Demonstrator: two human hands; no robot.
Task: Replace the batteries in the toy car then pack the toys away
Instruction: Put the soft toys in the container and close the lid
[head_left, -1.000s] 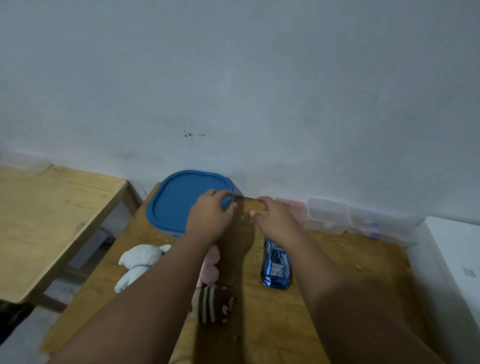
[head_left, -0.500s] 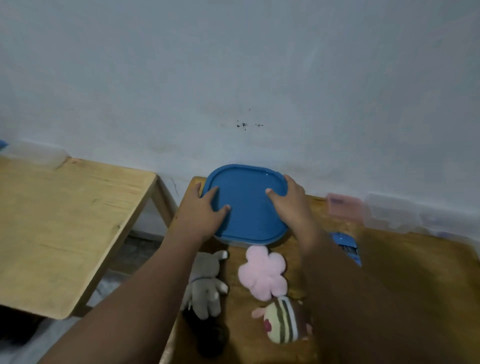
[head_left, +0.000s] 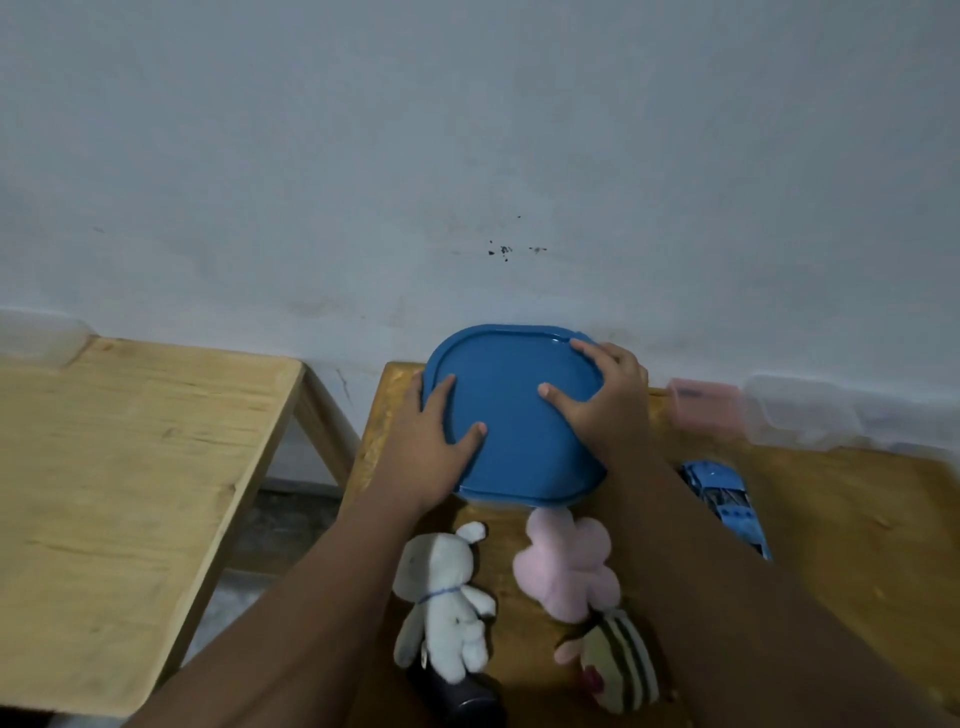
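Note:
A blue container lid (head_left: 514, 415) sits on a box at the back of the wooden table (head_left: 841, 525), against the wall. My left hand (head_left: 431, 441) grips its left edge, thumb on top. My right hand (head_left: 605, 397) grips the right edge, fingers spread on the lid. The blue toy car (head_left: 724, 501) lies to the right, partly hidden by my right forearm. In front of the lid lie a white plush animal (head_left: 449, 597), a pink flower plush (head_left: 569, 564) and a striped plush (head_left: 621, 665).
A second, lighter wooden table (head_left: 130, 493) stands to the left across a gap. A pink box (head_left: 704, 402) and clear plastic boxes (head_left: 810, 415) line the wall at the right. A dark object (head_left: 467, 699) lies under the white plush.
A second ago both hands held a small brown item near the lid; they then moved onto the lid's two sides. The view swung left, and my right hand slid further onto the lid.

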